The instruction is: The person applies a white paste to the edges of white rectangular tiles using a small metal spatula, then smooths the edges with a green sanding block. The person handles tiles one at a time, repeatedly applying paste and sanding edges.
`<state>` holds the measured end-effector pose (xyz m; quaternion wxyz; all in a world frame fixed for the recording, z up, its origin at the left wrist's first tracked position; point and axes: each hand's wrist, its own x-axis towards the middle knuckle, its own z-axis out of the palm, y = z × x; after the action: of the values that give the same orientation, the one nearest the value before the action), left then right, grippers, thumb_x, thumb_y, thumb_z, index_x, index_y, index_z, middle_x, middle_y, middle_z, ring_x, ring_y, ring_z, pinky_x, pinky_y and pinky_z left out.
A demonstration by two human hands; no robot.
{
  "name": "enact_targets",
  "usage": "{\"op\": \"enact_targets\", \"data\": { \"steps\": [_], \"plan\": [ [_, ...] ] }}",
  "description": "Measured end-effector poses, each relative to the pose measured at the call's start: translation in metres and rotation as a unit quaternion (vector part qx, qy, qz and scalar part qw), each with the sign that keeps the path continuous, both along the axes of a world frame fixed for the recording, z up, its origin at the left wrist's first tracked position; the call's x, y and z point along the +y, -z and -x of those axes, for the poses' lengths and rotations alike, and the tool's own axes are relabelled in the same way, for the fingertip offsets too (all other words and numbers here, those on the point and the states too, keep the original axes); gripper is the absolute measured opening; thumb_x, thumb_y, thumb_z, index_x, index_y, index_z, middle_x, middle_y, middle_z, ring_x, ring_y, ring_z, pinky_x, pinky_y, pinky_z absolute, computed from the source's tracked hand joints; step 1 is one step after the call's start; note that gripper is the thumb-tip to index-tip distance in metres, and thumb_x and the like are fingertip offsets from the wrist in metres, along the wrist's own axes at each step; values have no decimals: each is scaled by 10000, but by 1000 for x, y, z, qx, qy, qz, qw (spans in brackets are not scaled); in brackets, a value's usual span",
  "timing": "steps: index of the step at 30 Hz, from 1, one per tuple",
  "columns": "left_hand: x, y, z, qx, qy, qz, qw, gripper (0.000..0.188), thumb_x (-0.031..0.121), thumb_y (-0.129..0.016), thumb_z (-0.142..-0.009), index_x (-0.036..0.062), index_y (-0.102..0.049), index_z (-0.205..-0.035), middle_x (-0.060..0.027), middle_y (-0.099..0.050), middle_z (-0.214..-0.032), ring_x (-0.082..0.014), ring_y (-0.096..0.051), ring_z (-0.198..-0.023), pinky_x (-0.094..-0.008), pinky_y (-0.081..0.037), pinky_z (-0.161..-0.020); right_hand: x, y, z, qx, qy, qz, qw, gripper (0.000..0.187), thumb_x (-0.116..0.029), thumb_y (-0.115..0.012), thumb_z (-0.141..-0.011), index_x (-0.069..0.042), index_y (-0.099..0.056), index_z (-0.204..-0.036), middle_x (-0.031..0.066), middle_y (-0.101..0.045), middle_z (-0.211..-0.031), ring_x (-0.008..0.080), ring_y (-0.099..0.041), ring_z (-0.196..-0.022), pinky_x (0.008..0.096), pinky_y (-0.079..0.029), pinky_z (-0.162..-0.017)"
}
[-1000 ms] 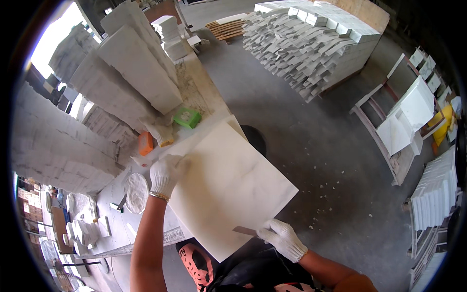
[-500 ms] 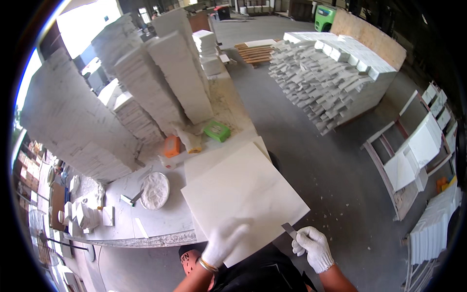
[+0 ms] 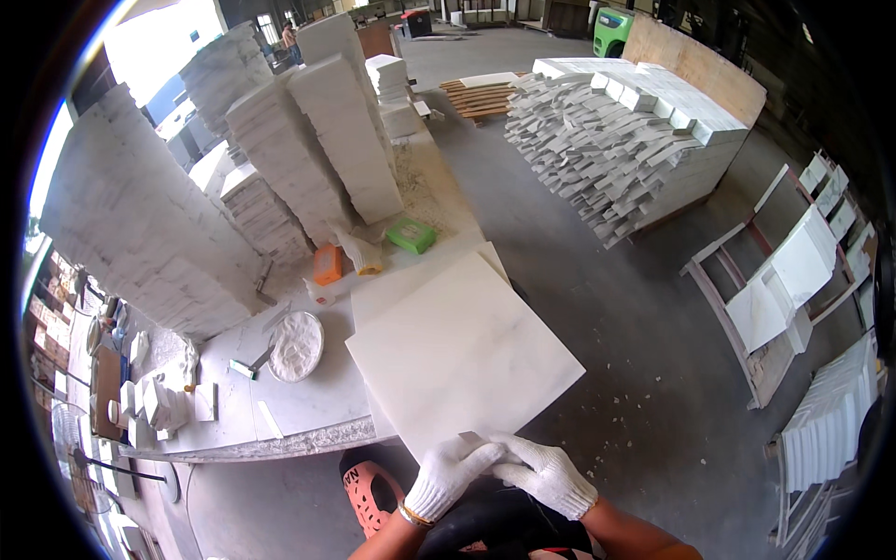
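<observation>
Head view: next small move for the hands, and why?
Probably part the left hand from the right hand, keeping the thin flat blade in one: their fingers meet at the near side of the white slab, the blade's end pokes out there, and which hand grips it is hidden.

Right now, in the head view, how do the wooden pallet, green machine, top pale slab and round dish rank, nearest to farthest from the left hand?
From the left hand:
1. Top pale slab: just ahead
2. Round dish: ahead, left
3. Wooden pallet: floor, well ahead
4. Green machine: background, ahead right
</observation>
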<state>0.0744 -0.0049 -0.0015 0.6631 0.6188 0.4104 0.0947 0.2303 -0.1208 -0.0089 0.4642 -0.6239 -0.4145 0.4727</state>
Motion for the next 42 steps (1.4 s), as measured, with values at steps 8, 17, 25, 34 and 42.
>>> {"op": "enact_targets", "data": {
  "steps": [8,17,25,34,42],
  "plan": [
    [-3,6,9,87,30,30,995,405,349,-694,-959,-51,-736,-1008,-75,-722,-835,-122,-648,-748,-270,-525,-700,-19,1,-21,-197,-84,-9,977,290,-221,-693,-916,-110,-712,-1183,131,-725,-1082,327,-694,-971,380,-551,-831],
    [-15,11,76,31,-174,43,983,306,197,-591,-984,-84,-712,-986,-109,-727,-874,-137,-665,-788,-266,-532,-739,-31,22,-134,-171,132,22,976,174,-180,-684,-943,-8,-662,-938,53,-686,-832,100,-635,-761,258,-507,-657],
    [-22,51,94,23,-295,78,952,396,301,-606,-1008,-33,-647,-1217,-76,-693,-954,-114,-648,-768,-218,-493,-673,30,26,-184,-111,125,55,984,253,-118,-652,-931,-21,-725,-1153,47,-712,-864,96,-619,-730,247,-507,-691],
    [-18,65,63,4,-215,189,958,519,438,-610,-985,-50,-615,-1163,-132,-694,-956,-204,-701,-784,-289,-561,-691,31,38,-185,-160,60,30,985,231,-73,-658,-920,-33,-737,-1134,82,-746,-947,144,-668,-774,281,-533,-731],
    [-19,65,59,-18,-253,210,944,445,365,-654,-965,-51,-622,-1122,-85,-672,-888,-170,-660,-696,-263,-519,-627,26,35,-183,-356,16,-43,934,234,-80,-682,-913,-59,-725,-1142,102,-702,-852,190,-676,-714,308,-534,-660]
  ]
}}
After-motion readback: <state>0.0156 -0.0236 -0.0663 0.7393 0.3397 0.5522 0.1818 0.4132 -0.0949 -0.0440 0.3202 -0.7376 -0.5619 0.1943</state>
